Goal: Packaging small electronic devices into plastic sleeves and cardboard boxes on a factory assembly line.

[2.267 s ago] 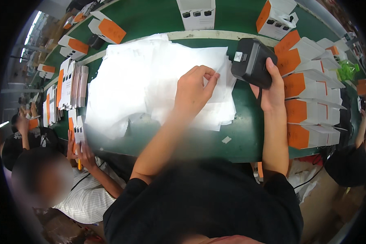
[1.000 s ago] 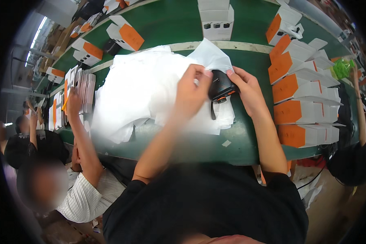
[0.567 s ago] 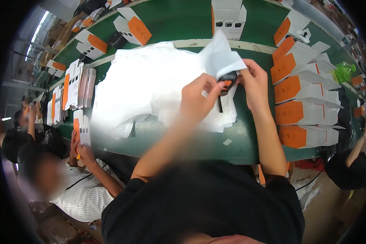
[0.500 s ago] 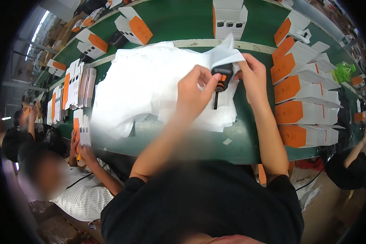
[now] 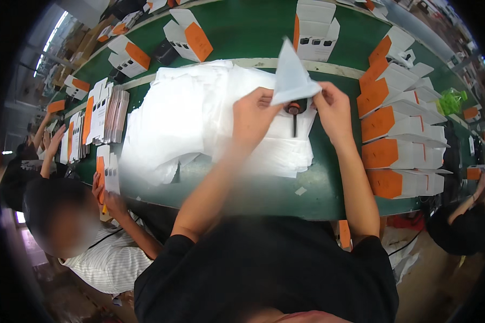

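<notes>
A thin white bag or sheet (image 5: 293,78) stands up in a pointed fold between my hands. My left hand (image 5: 253,118) has thumb and fingers pinched at its lower left edge. On the other side my right hand (image 5: 333,112) pinches its lower right corner. Under the fold, a small black device with an orange ring (image 5: 295,107) shows only in part, a black strap or stick hanging from it toward me. Whether the white material wraps the device or only covers it, I cannot tell. Both hands are over a wide pile of thin white sheets or bags (image 5: 178,107).
Open white-and-orange boxes (image 5: 380,153) stand in a row on the right of the green table (image 5: 242,199). Flat folded cartons (image 5: 110,116) are stacked at left. More boxes (image 5: 315,32) stand on the far strip. A co-worker (image 5: 110,258) sits at left holding a carton.
The white material has swung upright over the device and now hides most of it. My left hand has moved from the device to the material's edge.
</notes>
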Tool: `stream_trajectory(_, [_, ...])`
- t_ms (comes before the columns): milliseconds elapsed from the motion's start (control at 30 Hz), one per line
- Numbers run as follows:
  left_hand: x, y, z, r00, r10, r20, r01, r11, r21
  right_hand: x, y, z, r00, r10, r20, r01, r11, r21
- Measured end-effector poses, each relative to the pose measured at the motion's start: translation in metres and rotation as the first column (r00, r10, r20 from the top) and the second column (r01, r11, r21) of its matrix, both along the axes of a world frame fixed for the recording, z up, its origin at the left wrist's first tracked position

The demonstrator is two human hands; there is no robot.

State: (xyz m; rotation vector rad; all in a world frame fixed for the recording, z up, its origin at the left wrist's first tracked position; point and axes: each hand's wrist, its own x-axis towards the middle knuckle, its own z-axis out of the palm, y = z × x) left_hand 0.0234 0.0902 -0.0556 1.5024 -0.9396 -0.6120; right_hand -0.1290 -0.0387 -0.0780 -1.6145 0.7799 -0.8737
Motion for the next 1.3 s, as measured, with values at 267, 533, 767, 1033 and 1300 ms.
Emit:
stream_trajectory(267, [0.035, -0.032, 0.100, 0.968, -0.089, -0.233, 0.082, 0.996, -0.040, -0.001, -0.018, 0.106, 0.993, 0.050, -0.109, -0.058, 0.995, -0.076])
stream_trajectory(533, [0.009, -0.055, 0.127, 0.949, -0.316, -0.002, 0.315, 0.948, -0.037, 0.001, 0.033, 0.073, 0.946, 0.290, 0.144, -0.310, 0.939, 0.151])
stream_trajectory(767, [-0.022, -0.056, 0.131, 0.895, -0.413, 0.169, 0.423, 0.906, -0.023, -0.007, 0.037, 0.063, 0.993, 0.066, 0.094, -0.072, 0.995, 0.069])
stream_trajectory(1033, [0.014, -0.123, 0.127, 0.987, -0.155, 0.050, 0.162, 0.968, -0.191, -0.022, 0.005, 0.079, 0.743, -0.475, 0.472, 0.364, 0.878, 0.311])
stream_trajectory(1300, [0.018, -0.208, 0.037, 0.792, 0.170, 0.586, -0.171, 0.984, -0.054, 0.007, -0.064, 0.118, 0.797, -0.285, 0.532, 0.455, 0.863, -0.220])
